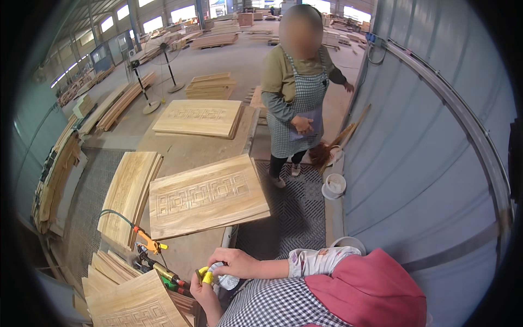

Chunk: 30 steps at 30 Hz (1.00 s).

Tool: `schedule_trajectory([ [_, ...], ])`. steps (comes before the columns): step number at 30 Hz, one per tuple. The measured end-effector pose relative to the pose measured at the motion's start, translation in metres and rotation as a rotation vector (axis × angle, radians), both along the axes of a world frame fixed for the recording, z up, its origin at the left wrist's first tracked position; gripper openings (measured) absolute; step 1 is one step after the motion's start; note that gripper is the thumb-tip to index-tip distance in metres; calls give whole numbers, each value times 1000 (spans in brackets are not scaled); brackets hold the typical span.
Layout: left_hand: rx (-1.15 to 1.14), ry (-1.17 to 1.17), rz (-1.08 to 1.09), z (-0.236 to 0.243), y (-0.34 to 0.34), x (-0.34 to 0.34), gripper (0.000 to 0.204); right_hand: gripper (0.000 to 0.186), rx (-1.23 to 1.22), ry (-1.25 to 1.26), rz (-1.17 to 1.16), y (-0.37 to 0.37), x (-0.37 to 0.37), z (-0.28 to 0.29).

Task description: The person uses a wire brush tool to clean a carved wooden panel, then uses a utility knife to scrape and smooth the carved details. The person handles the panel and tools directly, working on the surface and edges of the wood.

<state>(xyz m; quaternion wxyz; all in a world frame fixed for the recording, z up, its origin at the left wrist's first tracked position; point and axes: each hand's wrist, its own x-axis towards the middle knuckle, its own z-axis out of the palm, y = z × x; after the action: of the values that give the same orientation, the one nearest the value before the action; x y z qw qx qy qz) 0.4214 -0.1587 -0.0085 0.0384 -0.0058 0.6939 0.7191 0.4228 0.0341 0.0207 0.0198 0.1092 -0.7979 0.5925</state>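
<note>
My left hand (205,294) is closed, its fingers and thumb pinching a small bright yellow thing with a dark part (207,277). From the right, my right hand (235,263) reaches over and grips the same yellow thing from above with bent fingers. Its exact kind cannot be made out. A crumpled, shiny whitish thing (227,281) shows just beneath my right hand, against my checked apron (272,302). Left of my hands lie power tools with green and yellow-black bodies (170,276) and an orange air blow gun (147,240) on a hose.
Carved wooden panels (210,197) lie stacked on the table (190,150), with more panels (133,302) at lower left. A co-worker in a checked apron (297,122) stands beyond. White buckets (334,186) and a broom (327,152) stand along the grey metal wall (414,147) on the right.
</note>
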Motion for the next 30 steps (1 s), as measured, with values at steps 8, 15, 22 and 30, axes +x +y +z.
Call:
schedule_trajectory([
  [8, -27, 20, 16, 3, 6, 10, 18, 17, -33, -64, -59, 3, 10, 2],
  [15, 81, -60, 73, 11, 14, 18, 10, 16, -75, -133, -75, -1, 18, 0],
  [22, 80, -10, 49, 2, 9, 22, 27, 21, -59, -151, -56, 1, 20, -1],
  [30, -17, 32, 35, -1, 6, 23, 29, 24, -17, -186, 24, 2, 18, -6],
])
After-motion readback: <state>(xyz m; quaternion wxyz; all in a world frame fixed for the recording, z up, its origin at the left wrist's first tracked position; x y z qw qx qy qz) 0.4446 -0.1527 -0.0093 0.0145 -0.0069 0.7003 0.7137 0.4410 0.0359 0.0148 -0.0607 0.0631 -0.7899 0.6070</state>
